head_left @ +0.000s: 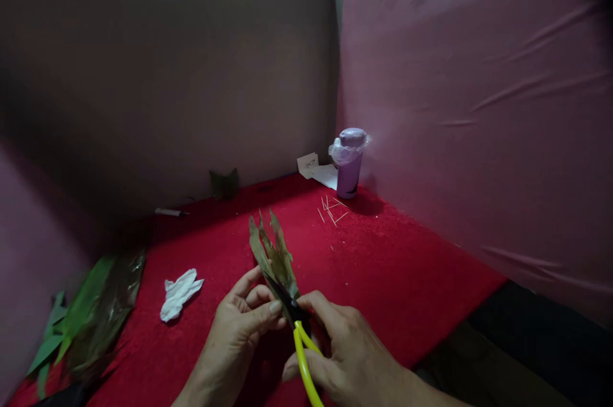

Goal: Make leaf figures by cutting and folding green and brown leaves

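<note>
My left hand (242,321) pinches the base of a small bundle of dry olive-brown leaf strips (272,250) that fan upward over the red cloth (383,266). My right hand (342,356) grips yellow-handled scissors (302,356). Their dark blades meet the lower part of the leaf bundle, right beside my left thumb. Both hands sit low in the middle of the view, close together.
A crumpled white tissue (178,293) lies left of my hands. Green and dark leaves (90,317) pile at the left edge. Thin sticks (331,209) lie near a purple plastic-wrapped bottle (349,163) and white papers (316,167) at the back. A pen (170,211) rests by the brown board.
</note>
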### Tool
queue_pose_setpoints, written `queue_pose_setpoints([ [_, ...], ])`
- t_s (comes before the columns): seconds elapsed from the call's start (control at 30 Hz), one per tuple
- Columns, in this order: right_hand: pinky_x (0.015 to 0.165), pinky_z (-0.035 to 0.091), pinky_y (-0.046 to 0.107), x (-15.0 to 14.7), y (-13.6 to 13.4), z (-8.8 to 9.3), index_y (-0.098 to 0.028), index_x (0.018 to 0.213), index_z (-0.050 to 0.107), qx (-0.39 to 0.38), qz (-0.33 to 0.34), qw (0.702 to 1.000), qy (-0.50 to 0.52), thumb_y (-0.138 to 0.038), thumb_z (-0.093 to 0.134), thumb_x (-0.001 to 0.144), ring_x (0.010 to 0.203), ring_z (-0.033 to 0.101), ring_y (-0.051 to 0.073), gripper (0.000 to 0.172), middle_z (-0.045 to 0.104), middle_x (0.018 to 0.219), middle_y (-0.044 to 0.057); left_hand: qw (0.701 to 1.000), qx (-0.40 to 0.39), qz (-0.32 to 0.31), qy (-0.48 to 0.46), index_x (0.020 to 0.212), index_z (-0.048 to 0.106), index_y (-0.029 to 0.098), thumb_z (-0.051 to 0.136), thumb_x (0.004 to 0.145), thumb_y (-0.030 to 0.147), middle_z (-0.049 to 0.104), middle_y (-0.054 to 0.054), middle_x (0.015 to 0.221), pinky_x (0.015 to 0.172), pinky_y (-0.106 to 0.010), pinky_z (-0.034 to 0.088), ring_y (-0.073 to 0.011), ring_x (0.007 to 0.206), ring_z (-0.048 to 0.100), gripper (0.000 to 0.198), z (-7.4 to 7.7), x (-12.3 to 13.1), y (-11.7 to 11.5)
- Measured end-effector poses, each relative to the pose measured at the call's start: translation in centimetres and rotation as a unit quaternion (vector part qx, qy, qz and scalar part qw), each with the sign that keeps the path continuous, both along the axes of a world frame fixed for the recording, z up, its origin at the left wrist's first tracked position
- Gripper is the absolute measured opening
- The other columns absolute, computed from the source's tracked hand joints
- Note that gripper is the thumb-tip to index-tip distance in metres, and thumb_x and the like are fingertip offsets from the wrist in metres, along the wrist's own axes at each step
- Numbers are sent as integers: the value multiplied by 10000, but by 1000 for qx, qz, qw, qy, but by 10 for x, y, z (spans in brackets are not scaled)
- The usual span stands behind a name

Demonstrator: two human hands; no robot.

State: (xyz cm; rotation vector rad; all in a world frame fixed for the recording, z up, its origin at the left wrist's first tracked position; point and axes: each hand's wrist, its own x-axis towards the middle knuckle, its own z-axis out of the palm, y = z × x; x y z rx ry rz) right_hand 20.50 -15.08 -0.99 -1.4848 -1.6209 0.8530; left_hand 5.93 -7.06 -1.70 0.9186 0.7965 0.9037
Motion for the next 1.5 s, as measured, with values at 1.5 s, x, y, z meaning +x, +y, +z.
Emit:
queue_pose_setpoints([
  [1.5,647,443,248,-1,-3,-6,-186,1028,552,45,15,998,-45,-186,780,597,702,550,165,488,622,800,3,995,-21,88,-29,823,630,122,735,612,117,643,-2,649,439,-174,457,-80,497,570,236,7,-9,5],
])
